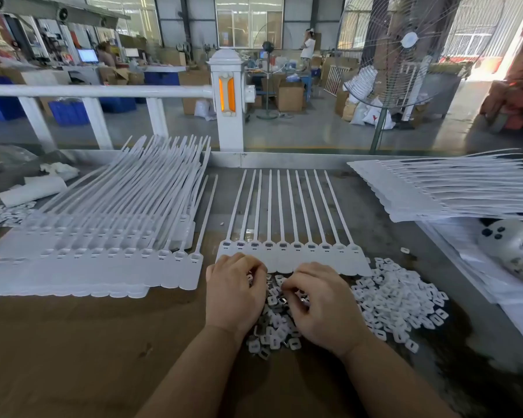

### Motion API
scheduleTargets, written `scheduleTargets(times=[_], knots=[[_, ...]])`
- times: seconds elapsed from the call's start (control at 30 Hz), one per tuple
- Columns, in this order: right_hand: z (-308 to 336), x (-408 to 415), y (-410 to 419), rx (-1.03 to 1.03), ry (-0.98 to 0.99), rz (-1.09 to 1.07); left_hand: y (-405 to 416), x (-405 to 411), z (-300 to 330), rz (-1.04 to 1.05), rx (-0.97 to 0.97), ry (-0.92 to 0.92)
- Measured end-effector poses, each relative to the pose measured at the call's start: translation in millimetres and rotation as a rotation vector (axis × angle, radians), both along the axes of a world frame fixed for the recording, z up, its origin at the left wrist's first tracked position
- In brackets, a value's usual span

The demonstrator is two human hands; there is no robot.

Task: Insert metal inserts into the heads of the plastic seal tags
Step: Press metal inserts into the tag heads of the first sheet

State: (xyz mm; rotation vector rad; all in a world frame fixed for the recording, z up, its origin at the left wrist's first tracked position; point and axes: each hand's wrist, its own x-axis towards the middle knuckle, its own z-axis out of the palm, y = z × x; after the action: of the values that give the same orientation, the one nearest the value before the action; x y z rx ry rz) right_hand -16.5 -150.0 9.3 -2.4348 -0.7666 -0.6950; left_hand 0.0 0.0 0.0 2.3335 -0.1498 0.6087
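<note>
A strip of joined white plastic seal tags [293,251] lies flat in the middle of the bench, heads towards me, tails pointing away. Most heads show a dark insert; the two at the right end look plain white. Just in front of it spreads a heap of small white inserts with metal parts [396,300]. My left hand [234,294] rests on the heap's left part with fingers curled down, its fingertips hidden. My right hand [317,306] sits on the heap beside it, fingers curled into the inserts and pinching among them. Both hands touch the strip's near edge.
A tall stack of seal tag strips [97,236] lies at the left, another stack [453,188] at the right rear. More loose inserts [0,215] sit far left. A metal rim [284,159] bounds the bench's far side, with a fan [405,49] beyond it.
</note>
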Motion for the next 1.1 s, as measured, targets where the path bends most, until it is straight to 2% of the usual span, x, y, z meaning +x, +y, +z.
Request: scheduleTargets(times=[0.13, 0.37, 0.73, 0.97, 1.1], knots=[[3.4, -2.3, 0.4, -0.012, 0.067, 0.022, 0.4, 1.0, 3.9, 0.03, 0.011, 0.002], [2.2, -3.4, -0.5, -0.085, 0.097, 0.056, 0.7, 2.9, 2.1, 0.031, 0.035, 0.007], [1.5, -2.8, -0.2, -0.076, 0.105, 0.052, 0.7, 5.0, -1.8, 0.006, 0.088, 0.024], [2.8, -3.0, 0.3, -0.015, 0.063, 0.022, -1.9, 11.7, -3.9, -0.159, 0.195, 0.224], [2.9, -0.9, -1.5, 0.058, 0.037, -0.046, -3.0, 12.9, -4.9, -0.158, 0.307, 0.321]])
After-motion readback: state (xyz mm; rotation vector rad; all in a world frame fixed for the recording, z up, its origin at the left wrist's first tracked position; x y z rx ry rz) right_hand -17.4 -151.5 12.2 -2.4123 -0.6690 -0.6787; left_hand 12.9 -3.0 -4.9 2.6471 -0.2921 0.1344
